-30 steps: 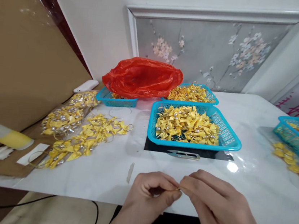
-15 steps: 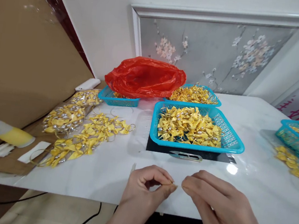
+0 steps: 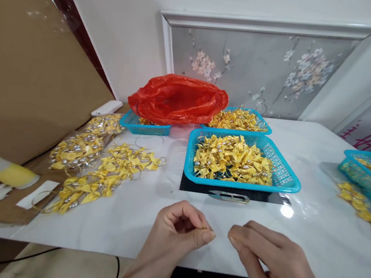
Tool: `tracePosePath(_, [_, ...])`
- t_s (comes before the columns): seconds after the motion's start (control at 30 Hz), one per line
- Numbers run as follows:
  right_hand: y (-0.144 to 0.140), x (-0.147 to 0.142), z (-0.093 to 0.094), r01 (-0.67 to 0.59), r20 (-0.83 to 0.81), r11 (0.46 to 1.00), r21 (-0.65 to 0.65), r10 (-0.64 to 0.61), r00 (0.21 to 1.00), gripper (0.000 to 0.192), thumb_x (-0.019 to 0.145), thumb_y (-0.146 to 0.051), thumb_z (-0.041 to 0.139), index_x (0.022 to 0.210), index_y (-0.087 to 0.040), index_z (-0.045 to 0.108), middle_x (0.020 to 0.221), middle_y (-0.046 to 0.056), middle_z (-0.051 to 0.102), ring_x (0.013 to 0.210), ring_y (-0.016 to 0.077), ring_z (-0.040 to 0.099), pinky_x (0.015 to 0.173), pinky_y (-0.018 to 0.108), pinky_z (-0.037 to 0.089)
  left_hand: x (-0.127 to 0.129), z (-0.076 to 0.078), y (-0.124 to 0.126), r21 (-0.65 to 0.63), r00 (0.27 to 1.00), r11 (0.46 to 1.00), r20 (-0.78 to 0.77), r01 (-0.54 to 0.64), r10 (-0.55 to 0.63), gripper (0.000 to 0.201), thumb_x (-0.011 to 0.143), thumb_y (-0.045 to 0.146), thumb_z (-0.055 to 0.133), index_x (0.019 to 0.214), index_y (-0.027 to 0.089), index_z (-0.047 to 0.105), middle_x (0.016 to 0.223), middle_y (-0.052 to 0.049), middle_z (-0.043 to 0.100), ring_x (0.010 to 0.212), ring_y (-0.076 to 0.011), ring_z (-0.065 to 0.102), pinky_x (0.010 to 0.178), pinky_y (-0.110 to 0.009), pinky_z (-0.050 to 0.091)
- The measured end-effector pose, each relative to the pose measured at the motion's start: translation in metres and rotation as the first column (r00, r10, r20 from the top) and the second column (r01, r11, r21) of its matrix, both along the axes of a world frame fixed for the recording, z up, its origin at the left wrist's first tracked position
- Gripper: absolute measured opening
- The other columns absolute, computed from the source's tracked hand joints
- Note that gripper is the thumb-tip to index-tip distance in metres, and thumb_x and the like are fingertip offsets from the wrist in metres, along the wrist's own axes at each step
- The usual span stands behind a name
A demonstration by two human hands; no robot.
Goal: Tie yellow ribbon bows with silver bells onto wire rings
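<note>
one small golden piece [image 3: 205,228] at lower centre is pinched between the thumb and forefinger of the left hand [image 3: 180,235]; the right hand [image 3: 272,260], apart at lower right, has its fingertips pressed together, though whether on anything cannot be told. at mid-frame, a blue basket [image 3: 240,185] holds yellow bows [image 3: 233,158], with metal snips [image 3: 229,197] lying just in front.

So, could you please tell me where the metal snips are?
In the head view, the metal snips lie right of centre, by the near edge of the central blue basket.
</note>
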State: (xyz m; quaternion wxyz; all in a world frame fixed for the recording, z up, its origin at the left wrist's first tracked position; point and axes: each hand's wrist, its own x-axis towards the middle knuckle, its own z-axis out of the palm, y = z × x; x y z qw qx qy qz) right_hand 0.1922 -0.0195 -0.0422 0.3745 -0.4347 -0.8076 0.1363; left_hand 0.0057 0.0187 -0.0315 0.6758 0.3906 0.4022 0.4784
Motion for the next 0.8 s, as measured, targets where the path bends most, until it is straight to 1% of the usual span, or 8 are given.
tracePosePath(0.1, [-0.001, 0.007, 0.000, 0.024, 0.023, 0.999, 0.033, -0.024, 0.999, 0.020, 0.097, -0.007, 0.042, 0.094, -0.019, 0.057, 0.068, 0.000, 0.055, 0.055, 0.0126, 0.055, 0.049, 0.024, 0.042, -0.004, -0.001, 0.002, -0.005, 0.998, 1.000, -0.057, -0.011, 0.010, 0.027, 0.060, 0.014, 0.088, 0.060, 0.017, 0.061, 0.059, 0.003, 0.067, 0.059, -0.0100, 0.057, 0.060, -0.019, 0.045])
tracePosePath(0.3, [0.000, 0.021, 0.004, 0.133, 0.034, 0.980, 0.150, -0.139, 0.990, 0.016, 0.098, -0.010, 0.046, 0.098, -0.020, 0.058, 0.077, 0.004, 0.063, 0.060, 0.0130, 0.062, 0.052, 0.023, 0.046, -0.016, -0.002, 0.003, -0.018, 0.986, 0.998, -0.156, 0.055, -0.057, 0.024, 0.062, 0.013, 0.087, 0.061, 0.017, 0.062, 0.060, 0.003, 0.067, 0.060, -0.0095, 0.056, 0.059, -0.018, 0.043])
tracePosePath(0.43, [0.000, 0.023, 0.005, 0.149, 0.045, 0.973, 0.175, -0.160, 0.986, 0.015, 0.098, -0.011, 0.046, 0.096, -0.020, 0.058, 0.080, 0.005, 0.065, 0.063, 0.0140, 0.065, 0.051, 0.023, 0.046, -0.018, -0.001, 0.001, -0.032, 0.975, 0.993, -0.185, 0.117, -0.121, 0.023, 0.063, 0.015, 0.087, 0.061, 0.016, 0.063, 0.062, 0.002, 0.067, 0.061, -0.0098, 0.056, 0.060, -0.019, 0.043])
tracePosePath(0.6, [0.000, 0.021, 0.005, 0.163, 0.041, 0.964, 0.210, -0.176, 0.984, 0.016, 0.097, -0.009, 0.047, 0.091, -0.021, 0.057, 0.086, 0.007, 0.068, 0.070, 0.0164, 0.068, 0.050, 0.023, 0.045, -0.018, 0.003, 0.000, -0.006, 0.962, 0.983, -0.205, 0.182, -0.179, 0.020, 0.066, 0.019, 0.085, 0.063, 0.017, 0.066, 0.065, 0.000, 0.065, 0.064, -0.0112, 0.056, 0.061, -0.020, 0.042])
tracePosePath(0.63, [0.000, 0.021, 0.004, 0.166, 0.045, 0.965, 0.206, -0.178, 0.983, 0.016, 0.096, -0.009, 0.047, 0.092, -0.021, 0.058, 0.086, 0.007, 0.068, 0.070, 0.0166, 0.068, 0.050, 0.023, 0.045, -0.019, 0.003, -0.001, -0.002, 0.957, 0.980, -0.215, 0.197, -0.193, 0.019, 0.067, 0.020, 0.084, 0.064, 0.017, 0.066, 0.066, 0.000, 0.065, 0.064, -0.0114, 0.056, 0.061, -0.021, 0.042])
tracePosePath(0.7, [0.001, 0.026, 0.001, 0.181, 0.063, 0.972, 0.148, -0.191, 0.979, 0.017, 0.098, -0.012, 0.047, 0.092, -0.021, 0.060, 0.080, 0.005, 0.067, 0.067, 0.0159, 0.067, 0.050, 0.023, 0.046, -0.022, 0.003, 0.000, 0.008, 0.943, 0.975, -0.256, 0.224, -0.215, 0.018, 0.068, 0.021, 0.083, 0.064, 0.017, 0.066, 0.066, 0.000, 0.065, 0.064, -0.0118, 0.056, 0.060, -0.020, 0.043])
tracePosePath(0.77, [0.003, 0.043, -0.004, 0.230, 0.098, 0.972, 0.047, -0.234, 0.967, 0.021, 0.099, -0.019, 0.046, 0.089, -0.022, 0.064, 0.074, 0.003, 0.066, 0.062, 0.0146, 0.065, 0.051, 0.023, 0.048, -0.031, 0.002, 0.005, 0.051, 0.933, 0.979, -0.317, 0.197, -0.171, 0.017, 0.069, 0.022, 0.083, 0.065, 0.018, 0.067, 0.067, 0.001, 0.066, 0.065, -0.0118, 0.057, 0.061, -0.019, 0.045])
tracePosePath(0.8, [0.004, 0.056, -0.007, 0.275, 0.121, 0.962, 0.003, -0.273, 0.954, 0.024, 0.100, -0.024, 0.045, 0.087, -0.022, 0.065, 0.071, 0.002, 0.066, 0.060, 0.0144, 0.065, 0.052, 0.023, 0.049, -0.036, 0.001, 0.009, 0.093, 0.932, 0.984, -0.346, 0.153, -0.112, 0.017, 0.069, 0.022, 0.083, 0.066, 0.019, 0.067, 0.069, 0.001, 0.066, 0.066, -0.0117, 0.058, 0.062, -0.018, 0.046])
